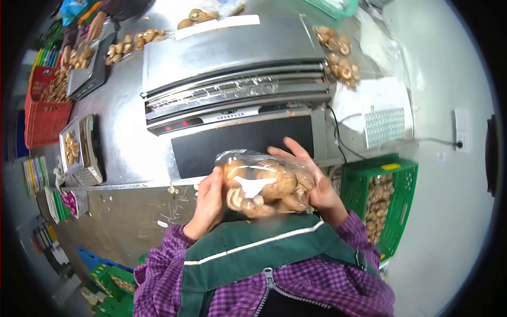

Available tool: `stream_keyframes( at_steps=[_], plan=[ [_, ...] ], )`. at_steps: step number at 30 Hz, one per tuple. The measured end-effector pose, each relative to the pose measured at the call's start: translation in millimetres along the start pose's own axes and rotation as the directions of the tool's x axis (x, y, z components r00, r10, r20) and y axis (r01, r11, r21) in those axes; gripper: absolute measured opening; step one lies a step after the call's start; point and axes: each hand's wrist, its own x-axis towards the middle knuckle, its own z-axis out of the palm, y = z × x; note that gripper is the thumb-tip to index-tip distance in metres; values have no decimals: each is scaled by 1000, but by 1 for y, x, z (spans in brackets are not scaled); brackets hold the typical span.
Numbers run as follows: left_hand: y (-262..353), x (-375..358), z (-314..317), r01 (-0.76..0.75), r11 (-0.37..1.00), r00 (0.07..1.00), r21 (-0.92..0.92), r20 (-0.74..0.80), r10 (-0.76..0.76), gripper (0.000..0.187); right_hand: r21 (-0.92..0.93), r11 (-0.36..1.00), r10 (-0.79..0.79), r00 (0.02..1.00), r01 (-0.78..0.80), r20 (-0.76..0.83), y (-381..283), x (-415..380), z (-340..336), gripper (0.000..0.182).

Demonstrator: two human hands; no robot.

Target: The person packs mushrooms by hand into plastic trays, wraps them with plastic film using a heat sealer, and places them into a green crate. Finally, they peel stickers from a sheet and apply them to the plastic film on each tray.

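A pack of brown mushrooms [282,185] in shiny clear film is held in front of my apron, near the machine's front edge. My left hand [208,201] grips its left side, the thumb up along the film. At the right side my right hand [322,190] presses against the pack with thumb and palm, while its index and middle fingers stretch out above the film. Just beyond the pack lies the black plate [240,142] of a metal film-wrapping machine [227,53]. Crumpled film shows along the machine's slot, and two red lights glow on its panel.
Mushroom packs [340,61] lie right of the machine, beside printed sheets [385,116]. A green crate [393,211] of mushrooms stands at right. To the left are a scale [87,153] with mushrooms and a red crate [47,124]. Another person's hand [96,26] is at upper left.
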Motion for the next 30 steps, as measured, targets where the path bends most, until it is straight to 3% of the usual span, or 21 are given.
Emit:
stream_keyframes(
  at_steps=[1,3,5,6,7,9,11,13,17,18,19,20,22,24,27,29,30],
  plan=[
    [1,12,5,26,1000,1000,18,-18,-25,43,-303,953,10,1000,-14,-15,-11,-4,-7,75],
    [-3,42,22,12,999,997,-41,75,-9,43,-442,877,29,938,-189,-344,-29,-4,-15,63],
    [4,62,45,-106,993,983,44,155,98,43,-491,871,-208,886,-25,-415,-52,11,-44,54],
    [22,66,54,-42,999,970,-31,237,49,44,-367,929,-227,848,41,-479,-66,22,-78,51],
    [31,72,55,-111,992,973,58,210,97,43,-238,965,-227,808,111,-543,-82,33,-117,48],
    [54,82,36,-194,966,970,173,183,162,41,-270,950,-304,678,159,-669,-124,54,-178,44],
    [72,93,5,-255,957,967,139,11,256,36,-233,951,-310,614,205,-726,-159,82,-236,46],
    [97,103,-34,-311,924,929,221,-133,345,33,-186,960,-278,637,209,-719,-181,102,-316,51],
    [150,127,-121,-381,863,805,332,-341,486,29,-186,980,-176,735,69,-655,-199,147,-356,53],
    [161,138,-147,-369,851,782,373,-370,502,30,-627,711,-398,553,-319,-732,-201,163,-363,54],
    [171,154,-170,-357,838,758,413,-396,518,31,-701,188,-656,443,-688,-611,-200,183,-365,56],
    [183,173,-189,-325,845,748,425,-431,505,33,-755,151,-669,497,-639,-554,-203,217,-330,57],
    [205,219,-229,-279,870,734,407,-494,466,39,-951,207,-625,717,-228,-308,-190,290,-276,50],
    [219,283,-276,-271,885,719,380,-531,448,41,-937,293,-541,774,-193,-329,-150,365,-173,41],
    [239,386,-338,-225,898,682,379,-597,422,47,-973,219,-320,936,-78,-147,-90,452,-73,34],
    [246,430,-351,-171,810,595,560,-597,538,46,-965,257,-154,983,-54,-96,-47,493,-23,31],
    [247,447,-350,-65,760,545,647,-615,570,46,-961,270,-98,991,-60,-89,-27,511,-4,29]
  ],
)
